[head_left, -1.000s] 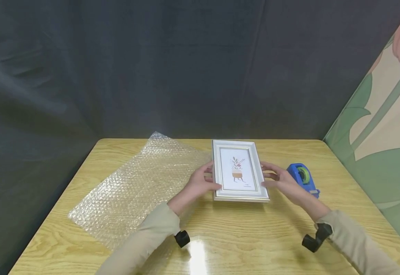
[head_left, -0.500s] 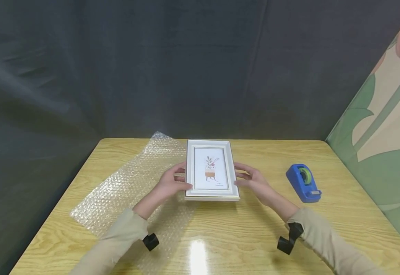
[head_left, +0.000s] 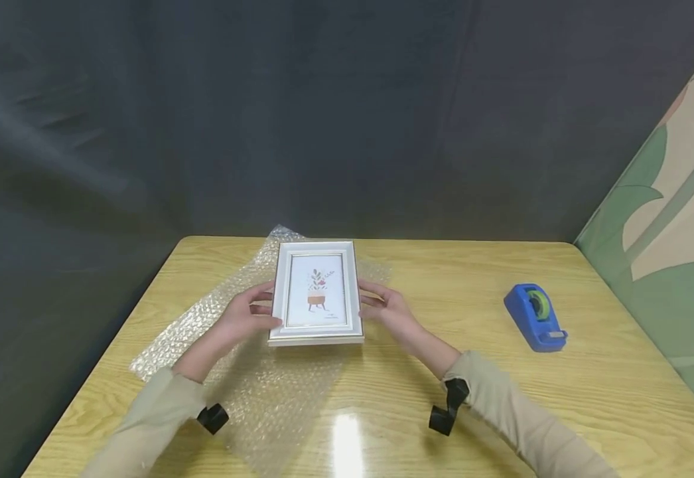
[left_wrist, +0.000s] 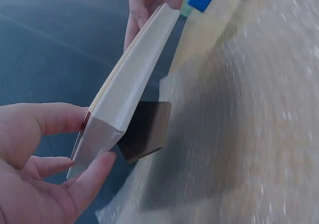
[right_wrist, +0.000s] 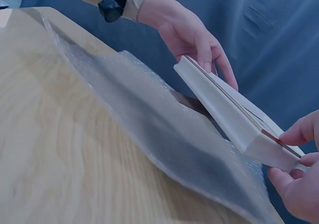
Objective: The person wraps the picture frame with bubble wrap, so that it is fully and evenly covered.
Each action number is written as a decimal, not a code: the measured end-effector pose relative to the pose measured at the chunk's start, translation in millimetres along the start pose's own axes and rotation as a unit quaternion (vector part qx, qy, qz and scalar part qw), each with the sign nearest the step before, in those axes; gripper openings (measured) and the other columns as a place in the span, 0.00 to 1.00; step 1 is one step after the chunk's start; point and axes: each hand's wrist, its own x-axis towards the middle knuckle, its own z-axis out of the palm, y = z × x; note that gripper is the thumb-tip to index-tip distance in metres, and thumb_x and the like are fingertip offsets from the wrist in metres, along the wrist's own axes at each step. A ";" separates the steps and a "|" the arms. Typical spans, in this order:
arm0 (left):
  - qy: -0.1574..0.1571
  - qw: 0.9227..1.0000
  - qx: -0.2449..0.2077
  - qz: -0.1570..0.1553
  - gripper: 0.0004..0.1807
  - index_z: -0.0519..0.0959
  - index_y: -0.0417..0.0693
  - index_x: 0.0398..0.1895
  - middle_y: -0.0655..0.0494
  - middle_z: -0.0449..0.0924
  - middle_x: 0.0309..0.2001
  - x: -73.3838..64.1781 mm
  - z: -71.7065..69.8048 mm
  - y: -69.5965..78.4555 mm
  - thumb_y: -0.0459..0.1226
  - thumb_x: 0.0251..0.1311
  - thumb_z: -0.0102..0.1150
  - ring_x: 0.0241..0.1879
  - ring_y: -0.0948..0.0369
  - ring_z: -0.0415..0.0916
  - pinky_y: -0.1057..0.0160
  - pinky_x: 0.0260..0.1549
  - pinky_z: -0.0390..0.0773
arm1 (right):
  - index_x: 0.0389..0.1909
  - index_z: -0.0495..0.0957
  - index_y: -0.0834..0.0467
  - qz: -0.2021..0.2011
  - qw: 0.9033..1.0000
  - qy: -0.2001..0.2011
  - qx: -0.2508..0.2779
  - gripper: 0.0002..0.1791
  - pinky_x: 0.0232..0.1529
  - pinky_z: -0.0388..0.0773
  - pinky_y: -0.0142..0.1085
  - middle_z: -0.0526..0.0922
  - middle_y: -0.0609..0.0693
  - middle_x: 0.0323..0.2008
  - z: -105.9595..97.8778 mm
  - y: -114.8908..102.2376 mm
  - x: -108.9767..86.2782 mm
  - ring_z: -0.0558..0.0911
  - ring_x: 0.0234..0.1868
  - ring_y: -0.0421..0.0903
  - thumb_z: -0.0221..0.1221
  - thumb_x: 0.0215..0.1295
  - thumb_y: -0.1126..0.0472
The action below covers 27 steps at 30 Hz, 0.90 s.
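A white picture frame with thin gold lines and a potted-plant print is held over a sheet of bubble wrap. My left hand grips its left edge. At the right edge my right hand pinches it between thumb and fingers. Both wrist views show the frame raised above the bubble wrap, its shadow falling on the sheet. A dark stand flap sticks out from the back of the frame in the left wrist view.
A blue tape dispenser with a yellow-green roll stands on the right of the wooden table. Dark curtain hangs behind and at the left. A tulip-patterned wall borders the right side.
Both hands have carried the picture frame to the left, from the bubble wrap's right edge to over the sheet. The tape dispenser stays on the table, now farther from the right hand.
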 end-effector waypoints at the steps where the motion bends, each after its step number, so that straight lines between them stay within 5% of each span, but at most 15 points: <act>1: 0.001 1.000 0.005 -0.002 0.41 0.55 0.39 0.67 0.36 0.64 0.56 -2.1 -4.0 -2.0 0.26 0.47 0.61 0.50 0.45 0.70 0.60 0.43 0.77 | 0.62 0.61 0.68 0.001 1.000 0.002 -0.002 0.33 0.56 0.70 0.42 0.61 0.61 0.64 5.3 0.9 1.2 0.65 0.61 0.58 0.52 0.50 0.77; 8: -0.005 1.000 0.002 -0.015 0.42 0.52 0.35 0.67 0.33 0.63 0.56 -12.7 -22.2 -20.6 0.25 0.48 0.60 0.50 0.45 0.71 0.62 0.41 0.78 | 0.59 0.64 0.69 0.012 1.000 0.015 0.001 0.31 0.55 0.70 0.44 0.66 0.64 0.60 33.8 13.1 8.9 0.68 0.59 0.59 0.53 0.49 0.78; 27: 0.004 0.999 0.038 -0.032 0.42 0.52 0.29 0.65 0.29 0.64 0.54 -11.2 -35.2 -51.3 0.22 0.44 0.58 0.47 0.45 0.72 0.63 0.34 0.78 | 0.60 0.60 0.72 0.017 0.999 -0.008 0.034 0.33 0.51 0.74 0.40 0.67 0.71 0.56 61.5 45.5 22.5 0.68 0.58 0.61 0.52 0.49 0.80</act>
